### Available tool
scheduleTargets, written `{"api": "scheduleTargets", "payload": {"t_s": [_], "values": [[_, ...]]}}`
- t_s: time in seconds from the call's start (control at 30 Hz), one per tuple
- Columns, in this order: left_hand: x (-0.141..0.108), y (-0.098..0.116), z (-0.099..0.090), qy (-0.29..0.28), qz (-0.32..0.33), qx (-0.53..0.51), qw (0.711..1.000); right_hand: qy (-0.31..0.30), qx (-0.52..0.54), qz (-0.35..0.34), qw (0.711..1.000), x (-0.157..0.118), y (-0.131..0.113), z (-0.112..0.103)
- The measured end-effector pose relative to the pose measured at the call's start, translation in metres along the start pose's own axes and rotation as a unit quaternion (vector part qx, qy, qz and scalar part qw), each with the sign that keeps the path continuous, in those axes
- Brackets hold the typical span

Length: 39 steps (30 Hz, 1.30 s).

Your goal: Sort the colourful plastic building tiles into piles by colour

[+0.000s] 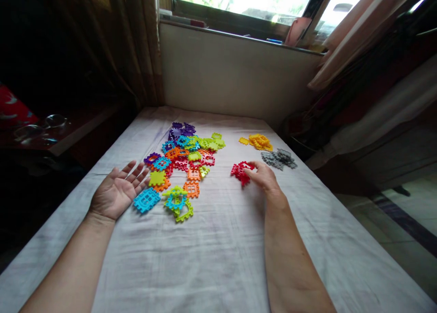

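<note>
My right hand [265, 176] is at a small heap of red interlocking plastic tiles [241, 171], its thumb and fingers closed on a red tile at the heap's right side. My left hand [118, 190] rests palm up with fingers spread, beside a blue window tile [146, 200] and the left edge of a mixed pile. In that pile lie a lime green tile [157, 178], an orange window tile [191, 189], red tiles and purple tiles [180, 131]. A blue ring-shaped tile [175, 199] overlaps lime pieces at the near end.
Yellow tiles [260, 142] and grey tiles [280, 159] form separate heaps at the far right of the white cloth [205, 258]. Beyond is a wall [235, 72] under a window. Glasses [56, 120] lie on a dark side table at left; curtains hang on both sides.
</note>
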<state>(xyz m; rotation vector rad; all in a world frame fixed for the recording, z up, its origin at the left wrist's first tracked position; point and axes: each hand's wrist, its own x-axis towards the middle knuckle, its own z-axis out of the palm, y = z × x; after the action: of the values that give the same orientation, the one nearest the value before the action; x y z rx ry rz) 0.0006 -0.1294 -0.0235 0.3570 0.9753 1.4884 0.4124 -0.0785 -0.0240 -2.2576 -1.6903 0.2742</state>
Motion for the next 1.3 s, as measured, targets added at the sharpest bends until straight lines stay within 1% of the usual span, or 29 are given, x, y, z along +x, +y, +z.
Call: {"api": "scheduleTargets", "payload": {"t_s": [0.23,0.37,0.4,0.47,0.53,0.6,0.67,0.77,0.83,0.93,1.0,1.1,1.2,1.3], "values": [[0.000,0.001,0.001,0.014,-0.008,-0.002,1.000,-0.014,-0.013,0.074,0.997,0.003,0.012,0.001],[0.000,0.001,0.000,0.012,-0.009,-0.001,1.000,-0.038,-0.007,0.064,0.997,0.004,0.016,0.002],[0.000,0.001,0.000,0.012,-0.009,-0.002,1.000,-0.033,-0.008,0.063,0.997,0.003,0.015,0.000],[0.000,0.001,0.000,0.013,-0.009,-0.005,1.000,-0.001,-0.016,0.063,0.998,0.002,0.011,-0.003],[0.000,0.002,0.000,0.014,-0.011,-0.007,1.000,0.039,-0.016,0.048,0.998,-0.001,0.001,-0.006],[0.000,0.002,0.000,0.014,-0.012,-0.007,1.000,0.050,-0.005,0.003,0.999,-0.004,-0.016,-0.005],[0.000,0.002,-0.001,0.012,-0.012,-0.008,1.000,0.029,0.001,-0.064,0.998,-0.007,-0.037,0.003],[0.001,0.002,-0.002,0.007,-0.012,-0.012,1.000,-0.008,-0.020,-0.158,0.987,-0.009,-0.072,0.022],[0.002,0.002,-0.003,0.005,-0.013,-0.017,1.000,-0.025,-0.056,-0.184,0.981,-0.008,-0.091,0.034],[0.003,0.002,-0.003,0.006,-0.017,-0.020,1.000,-0.048,-0.106,-0.183,0.976,-0.006,-0.107,0.043],[0.003,0.003,-0.002,0.008,-0.019,-0.019,1.000,-0.048,-0.111,-0.188,0.975,-0.007,-0.107,0.045],[0.002,0.003,0.000,0.014,-0.020,-0.018,1.000,-0.020,-0.089,-0.195,0.977,-0.012,-0.097,0.041],[0.002,0.003,0.001,0.017,-0.019,-0.016,1.000,0.010,-0.069,-0.170,0.983,-0.016,-0.078,0.027],[0.002,0.003,0.000,0.015,-0.014,-0.017,1.000,0.030,-0.066,-0.120,0.990,-0.012,-0.055,0.006]]}}
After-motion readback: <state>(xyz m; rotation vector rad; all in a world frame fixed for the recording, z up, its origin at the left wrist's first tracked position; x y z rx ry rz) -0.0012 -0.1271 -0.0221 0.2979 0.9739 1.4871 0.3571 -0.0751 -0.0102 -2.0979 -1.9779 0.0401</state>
